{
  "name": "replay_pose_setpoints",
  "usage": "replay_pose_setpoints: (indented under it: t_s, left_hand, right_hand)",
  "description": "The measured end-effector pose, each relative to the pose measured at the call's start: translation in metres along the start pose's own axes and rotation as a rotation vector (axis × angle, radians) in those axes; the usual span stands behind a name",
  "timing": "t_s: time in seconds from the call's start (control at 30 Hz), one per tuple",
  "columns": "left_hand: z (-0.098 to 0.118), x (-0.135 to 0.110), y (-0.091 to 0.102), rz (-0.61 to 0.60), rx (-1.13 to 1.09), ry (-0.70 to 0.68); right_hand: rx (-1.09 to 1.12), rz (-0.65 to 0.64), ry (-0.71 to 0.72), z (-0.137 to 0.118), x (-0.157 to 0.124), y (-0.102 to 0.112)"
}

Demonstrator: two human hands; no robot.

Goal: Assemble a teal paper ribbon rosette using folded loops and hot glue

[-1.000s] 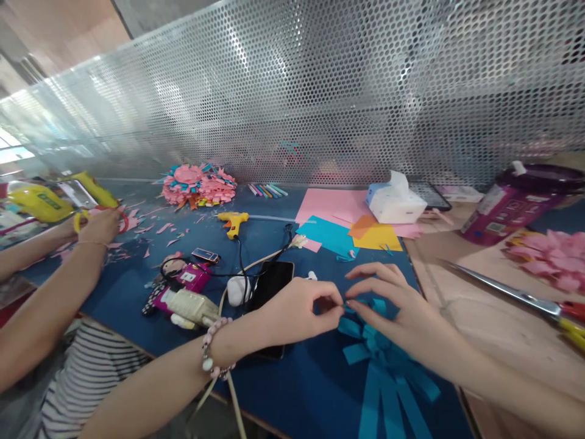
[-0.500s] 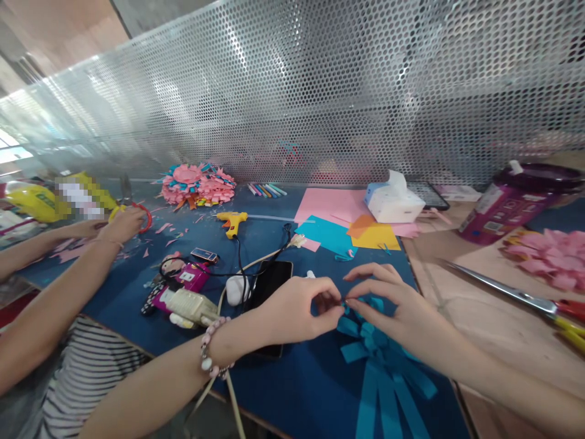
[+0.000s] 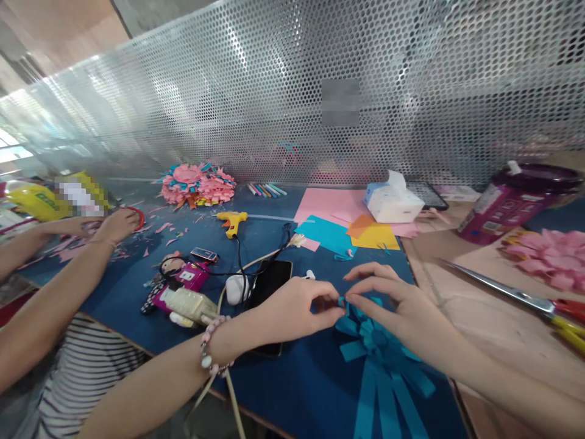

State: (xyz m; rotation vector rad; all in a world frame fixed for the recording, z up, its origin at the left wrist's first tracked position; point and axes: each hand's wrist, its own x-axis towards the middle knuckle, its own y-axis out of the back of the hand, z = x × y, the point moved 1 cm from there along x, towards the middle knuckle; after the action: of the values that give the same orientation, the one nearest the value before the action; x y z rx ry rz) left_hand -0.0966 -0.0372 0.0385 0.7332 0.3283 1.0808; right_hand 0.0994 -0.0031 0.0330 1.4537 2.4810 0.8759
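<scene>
A blue paper flower [image 3: 377, 341] with curled petals and long strips lies on the table's near right part, partly hidden under my right hand [image 3: 393, 305]. My left hand [image 3: 299, 308], its wrist ringed by a beaded bracelet [image 3: 208, 350], pinches the tip of a blue paper strip [image 3: 341, 302] at the flower's far edge. Meeting it there, the right thumb and index finger close on the same strip, while the other right fingers stay raised. Below my left hand a black phone [image 3: 269, 286] is partly covered.
A yellow glue gun [image 3: 232, 222], cables, an earphone case [image 3: 236, 289] and a doll keyring [image 3: 183, 286] lie left. Coloured paper [image 3: 326, 235], a tissue box [image 3: 393, 204] and scissors [image 3: 512, 292] lie beyond and right. A co-worker's hands [image 3: 119, 225] hold red-handled scissors among pink scraps.
My fingertips have parted slightly, showing more of the blue strip between them. The co-worker's hands and scissors have moved lower and to the left.
</scene>
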Motion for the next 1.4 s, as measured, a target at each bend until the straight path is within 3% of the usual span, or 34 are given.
replay_pose_setpoints:
  t_s: [0.53,0.73,0.87,1.0,1.17,1.4]
  left_hand:
    - [0.002,0.001,0.001,-0.036,-0.059,0.082]
    - [-0.003,0.002,-0.003,0.034,0.061,0.127]
    - [-0.006,0.001,-0.010,-0.076,0.221,-0.046]
    - [-0.004,-0.003,-0.017,-0.197,0.336,-0.266]
    - [0.000,-0.003,-0.016,-0.185,0.409,-0.336]
    - [0.004,-0.001,-0.019,-0.286,0.473,-0.361]
  right_hand:
    - [-0.065,0.028,0.097,0.001,-0.002,-0.004]
    - [0.016,0.074,0.069,0.005,0.015,0.022]
    - [0.121,-0.007,-0.038,0.026,0.030,0.047]
    - [0.277,-0.141,-0.103,0.044,0.035,0.053]
    - [0.419,-0.291,-0.099,0.056,0.030,0.047]
    - [0.381,-0.341,-0.072,0.058,0.029,0.048]
